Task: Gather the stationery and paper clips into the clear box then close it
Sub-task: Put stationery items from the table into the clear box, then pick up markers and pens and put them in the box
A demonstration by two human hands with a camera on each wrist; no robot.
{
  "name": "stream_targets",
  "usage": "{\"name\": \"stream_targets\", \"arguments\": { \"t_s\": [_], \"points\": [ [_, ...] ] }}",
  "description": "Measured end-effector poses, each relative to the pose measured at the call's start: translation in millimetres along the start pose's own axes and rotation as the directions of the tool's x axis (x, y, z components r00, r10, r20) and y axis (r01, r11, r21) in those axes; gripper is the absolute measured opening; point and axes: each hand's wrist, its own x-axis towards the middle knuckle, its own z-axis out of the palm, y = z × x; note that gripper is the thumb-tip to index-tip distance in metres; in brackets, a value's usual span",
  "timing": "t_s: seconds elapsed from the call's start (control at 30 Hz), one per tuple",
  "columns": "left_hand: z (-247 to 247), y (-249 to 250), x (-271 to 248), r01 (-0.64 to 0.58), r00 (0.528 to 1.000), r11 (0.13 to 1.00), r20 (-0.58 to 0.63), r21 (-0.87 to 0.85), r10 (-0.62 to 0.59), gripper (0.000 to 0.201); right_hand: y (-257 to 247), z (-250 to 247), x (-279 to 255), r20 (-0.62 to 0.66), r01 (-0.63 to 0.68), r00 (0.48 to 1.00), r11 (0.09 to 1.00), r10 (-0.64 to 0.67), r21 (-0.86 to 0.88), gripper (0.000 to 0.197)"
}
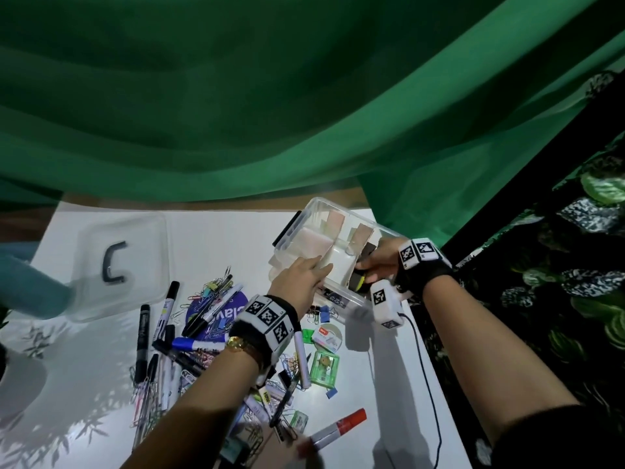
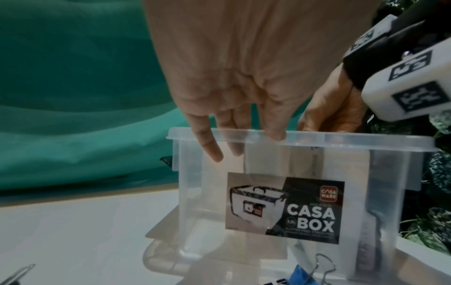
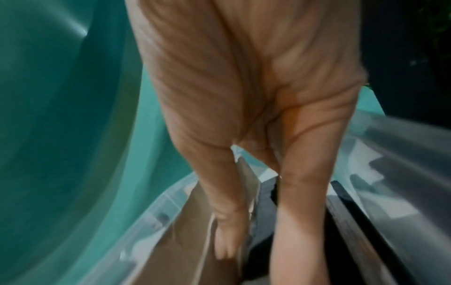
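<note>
Showing the label (image 2: pixel 285 208) only wrist-side, left hand (image 1: pixel 301 275) grips clear box (image 2: pixel 202 192); right hand (image 1: pixel 378 262) grasp unclear.

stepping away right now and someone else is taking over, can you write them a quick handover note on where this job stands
Left hand: grips the near wall of the clear box, fingers inside.
Right hand: holds the box's right end.
Clear box: open, tilted toward the person, at the far right of the table. Only pale paper pads are visible inside.
Lid: off the box, lying at the table's far left.
Still loose on the table: markers, paper clips, binder clips, a red-capped marker.
Done: little so far.
Left: load the loose items, fit the lid, close it.
</note>
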Motion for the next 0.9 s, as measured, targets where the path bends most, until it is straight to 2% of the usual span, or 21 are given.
{"name": "stream_targets", "arguments": {
  "t_s": [0.07,0.17,0.23,0.27,0.33,0.43,0.5,0.57,0.63,0.67,0.7,0.73,0.8,0.83,0.87,0.9],
  "points": [
    [2.8,1.4,-1.2,0.003,1.000,1.000,-0.016,-0.013,-0.003,0.035,0.6,3.2,-3.3,-0.081,-0.018,0.996,0.998,0.022,0.052,0.023],
    [4.7,0.3,-5.6,0.021,1.000,1.000,-0.005,-0.011,-0.021,0.038,-4.9,11.4,-13.6,-0.285,0.017,0.956,0.979,-0.075,-0.203,0.022],
    [6.5,-2.2,-12.3,0.036,0.999,0.999,-0.013,0.019,-0.036,0.048,-12.6,17.2,-14.7,-0.347,0.014,0.925,0.928,-0.153,-0.372,0.032],
    [6.1,-3.3,-16.8,0.047,0.998,0.998,-0.038,0.031,-0.046,0.052,-14.9,19.1,-12.7,-0.366,0.012,0.914,0.916,-0.173,-0.402,0.037],
    [3.8,-8.5,-27.5,0.084,0.990,0.996,-0.117,0.032,-0.080,0.053,-22.8,20.1,-14.0,-0.383,-0.011,0.905,0.891,-0.185,-0.455,0.048],
    [-1.9,-23.3,-49.5,0.132,0.967,0.991,-0.220,-0.003,-0.129,0.045,-29.2,17.9,-18.0,-0.328,-0.062,0.933,0.830,-0.149,-0.554,0.063],
    [-6.7,-35.5,-67.0,0.189,0.945,0.980,-0.258,-0.066,-0.200,0.041,-30.9,17.4,-21.4,-0.293,-0.058,0.943,0.791,-0.157,-0.609,0.059],
    [-11.9,-48.6,-83.4,0.289,0.903,0.948,-0.291,-0.136,-0.317,0.036,-31.9,20.3,-27.1,-0.291,-0.038,0.939,0.786,-0.184,-0.617,0.056],
    [-18.0,-64.1,-97.7,0.368,0.864,0.912,-0.295,-0.180,-0.407,0.030,-32.6,22.7,-32.0,-0.346,-0.034,0.915,0.815,-0.207,-0.578,0.053],
    [-19.8,-71.8,-104.5,0.386,0.862,0.903,-0.273,-0.188,-0.426,0.027,-32.9,23.9,-36.2,-0.386,-0.043,0.902,0.852,-0.191,-0.521,0.048],
    [-20.5,-79.5,-110.6,0.395,0.869,0.899,-0.242,-0.188,-0.432,0.023,-35.8,25.9,-41.8,-0.452,-0.073,0.878,0.892,-0.154,-0.445,0.041],
    [-19.7,-86.7,-116.2,0.406,0.876,0.897,-0.205,-0.175,-0.436,0.021,-38.5,30.6,-48.2,-0.545,-0.089,0.827,0.925,-0.138,-0.370,0.034],
    [-16.8,-97.4,-125.1,0.460,0.879,0.885,-0.098,-0.078,-0.466,0.020,-45.1,52.5,-61.2,-0.712,-0.029,0.671,0.953,-0.204,-0.301,0.022],
    [-14.7,-100.8,-129.2,0.491,0.871,0.871,-0.035,0.018,-0.490,0.021,-49.7,72.5,-68.0,-0.711,0.032,0.661,0.956,-0.240,-0.293,0.021],
    [-12.9,-103.0,-133.5,0.523,0.850,0.845,0.003,0.115,-0.527,0.022,-53.6,96.4,-73.2,-0.640,0.100,0.719,0.952,-0.270,-0.289,0.022],
    [-10.7,-105.6,-138.4,0.567,0.816,0.802,0.002,0.189,-0.578,0.024,-56.2,120.9,-74.3,-0.504,0.155,0.815,0.946,-0.286,-0.285,0.023]
  ]
}}
